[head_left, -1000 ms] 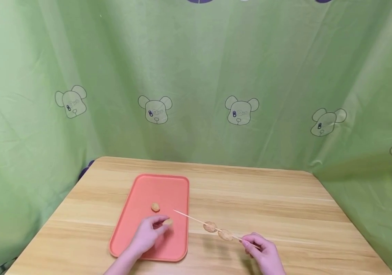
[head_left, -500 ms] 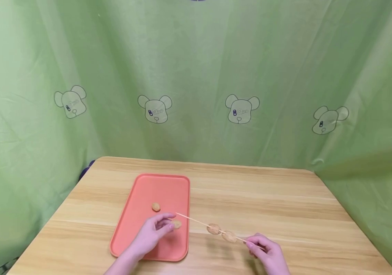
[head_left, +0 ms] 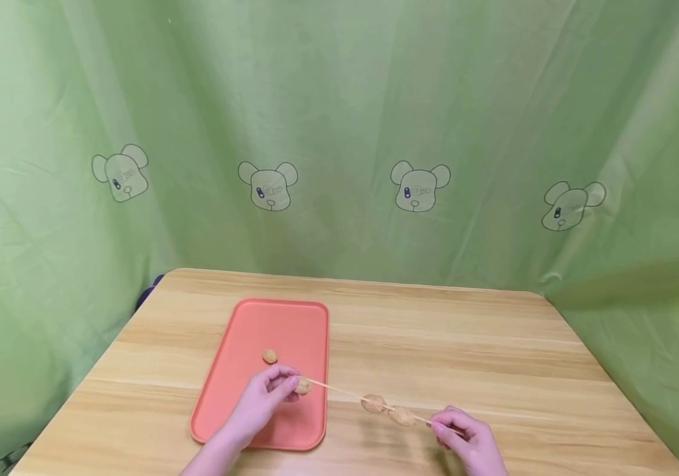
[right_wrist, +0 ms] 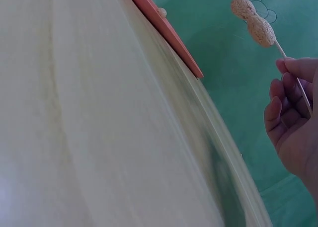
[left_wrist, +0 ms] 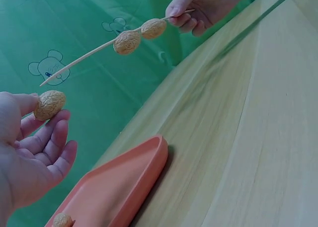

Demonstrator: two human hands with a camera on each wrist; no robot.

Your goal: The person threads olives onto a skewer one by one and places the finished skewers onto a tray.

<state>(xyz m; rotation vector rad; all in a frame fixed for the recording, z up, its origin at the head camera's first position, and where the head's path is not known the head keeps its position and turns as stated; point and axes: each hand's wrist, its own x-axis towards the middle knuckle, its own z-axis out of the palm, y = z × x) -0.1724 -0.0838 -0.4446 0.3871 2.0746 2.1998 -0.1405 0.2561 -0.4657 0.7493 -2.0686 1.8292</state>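
My left hand (head_left: 258,404) pinches a wrinkled light-brown food ball (left_wrist: 50,105) between thumb and fingers, above the pink tray (head_left: 244,330). My right hand (head_left: 469,437) grips a thin wooden skewer (left_wrist: 84,56) near its rear end. Two similar balls are threaded on it: the front one (left_wrist: 127,42) and the rear one (left_wrist: 153,28) sit almost touching. In the left wrist view, the pointed tip lies just above the held ball, with a small gap showing. A loose ball (head_left: 270,356) rests on the tray beyond my left hand.
The tray, with its raised rim, lies on the left part of a wooden table (head_left: 464,344). Green curtains (head_left: 339,99) printed with bear heads hang behind the table and at both sides.
Over the last second my left hand has lifted the ball slightly and turned it toward the skewer. My right hand has shifted a little right and nearer, lowering the skewer's tip beside the ball.
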